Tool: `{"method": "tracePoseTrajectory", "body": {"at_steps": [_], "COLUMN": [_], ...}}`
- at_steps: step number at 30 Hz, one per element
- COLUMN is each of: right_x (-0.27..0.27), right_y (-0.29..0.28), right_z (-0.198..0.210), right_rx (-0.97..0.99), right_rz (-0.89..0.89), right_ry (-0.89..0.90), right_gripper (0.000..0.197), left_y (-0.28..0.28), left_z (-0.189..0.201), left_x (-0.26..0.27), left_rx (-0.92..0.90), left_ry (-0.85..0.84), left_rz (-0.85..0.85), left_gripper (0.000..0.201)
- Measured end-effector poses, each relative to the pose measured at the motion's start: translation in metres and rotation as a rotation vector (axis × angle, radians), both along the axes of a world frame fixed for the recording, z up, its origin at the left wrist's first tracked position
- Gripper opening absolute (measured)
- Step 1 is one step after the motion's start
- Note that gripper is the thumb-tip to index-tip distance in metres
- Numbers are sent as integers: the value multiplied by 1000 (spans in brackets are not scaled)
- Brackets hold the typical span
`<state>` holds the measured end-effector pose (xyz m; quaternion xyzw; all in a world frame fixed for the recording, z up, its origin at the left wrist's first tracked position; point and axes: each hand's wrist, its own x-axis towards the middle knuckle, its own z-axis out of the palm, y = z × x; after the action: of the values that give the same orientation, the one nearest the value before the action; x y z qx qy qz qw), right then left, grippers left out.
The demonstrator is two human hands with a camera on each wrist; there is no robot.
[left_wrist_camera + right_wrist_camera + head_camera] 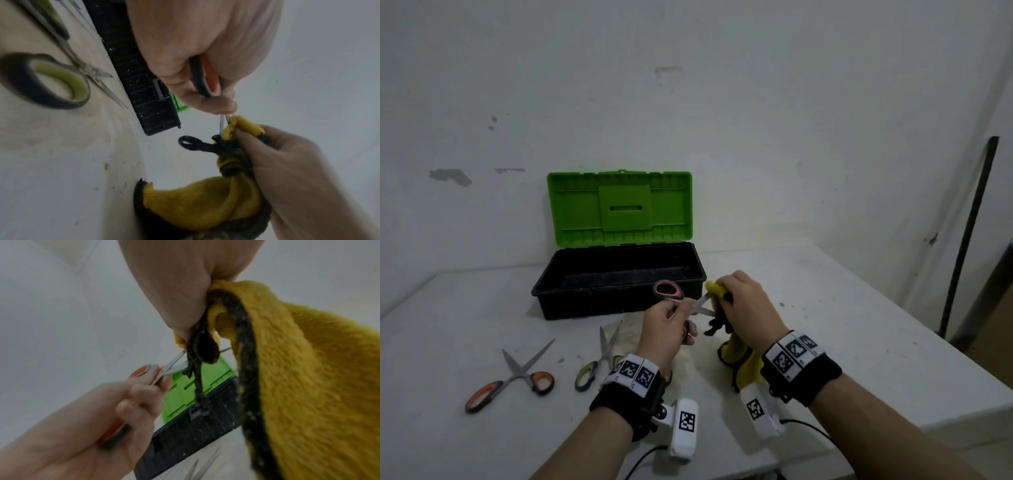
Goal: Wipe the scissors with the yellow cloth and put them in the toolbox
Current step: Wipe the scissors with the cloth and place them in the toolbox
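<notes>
A pair of red-handled scissors (677, 297) is held above the middle of the white surface (859, 325), just in front of the toolbox (619, 277). The left hand (666, 329) is curled round the handles: one red-lined loop stands clear above the fingers, the other is enclosed in the palm, as is seen in the left wrist view (205, 78). The blades are slightly parted and point toward the right hand (744, 301).

The yellow cloth (743, 356) is bunched in the grip of the right hand, whose fingers are closed round it. A fold of the cloth (242, 128) is pressed over the blade tips, so that only a short length of bare metal (174, 363) is seen between the two hands. The rest of the cloth hangs below the right hand, and its lower end rests on the surface. The cloth is edged in dark trim, and a dark hanging loop (189, 142) sticks out from it beside the blades.

The toolbox stands at the far edge of the surface, against the wall. Its green lid (619, 205) is raised upright, and its black tray is open.

Two more pairs lie flat toward the near left corner of the surface, both with blades spread: orange-handled scissors (517, 373) nearest the left edge, and green-handled scissors (599, 356) just left of the left wrist. Black wristbands with white coded tags (635, 373) are worn on both wrists.
</notes>
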<state>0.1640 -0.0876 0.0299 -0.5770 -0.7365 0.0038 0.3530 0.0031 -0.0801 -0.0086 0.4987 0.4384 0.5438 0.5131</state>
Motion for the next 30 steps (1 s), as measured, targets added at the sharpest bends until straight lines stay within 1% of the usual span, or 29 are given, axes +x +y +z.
{"method": "tracePoseTrajectory", "body": {"at_steps": [3,5,6,8,10,11,13,16,18,21,23,25,27,30], "right_x": [16,16,12,-2,-12,-13,-8,7,14,6,-8,-17,-16,-4], "right_y": [6,2,-2,-10,-13,-12,-5,6,7,-2,-9,-11,-6,3], "right_z": [8,9,9,4,-2,-3,-2,4,9,9,4,-2,-4,1], "right_rx": [11,62,72,46,16,18,28,14,29,101,92,58,40,28], "right_rz": [-82,-48,-11,63,84,68,12,-87,-110,-4,78,99,65,-27], "right_ry": [62,89,75,-10,-97,-111,-83,-20,32,49,-9,-102,-126,-62], "right_gripper": [20,18,18,17,19,21,24,22,22,20,15,12,14,14], "left_y": [2,3,3,3,1,1,-1,0,1,4,4,3,1,0], "left_z": [-4,-5,-4,-2,0,0,0,-3,-5,-5,-3,-2,-2,-3], "left_x": [-4,-5,-3,0,4,5,6,2,-1,0,2,5,7,4], "left_rx": [-23,-34,-35,-25,-13,-14,-21,-33,-40,-50,-50,-40,-40,-41], "left_ry": [5,-15,-28,-42,-52,-57,-73,-78,-73,-91,-98,-91,-80,-90], "left_rz": [13,17,16,7,-14,-23,-26,0,14,33,29,2,-12,4], "left_gripper": [23,24,24,23,24,24,23,22,24,25,25,26,25,21]}}
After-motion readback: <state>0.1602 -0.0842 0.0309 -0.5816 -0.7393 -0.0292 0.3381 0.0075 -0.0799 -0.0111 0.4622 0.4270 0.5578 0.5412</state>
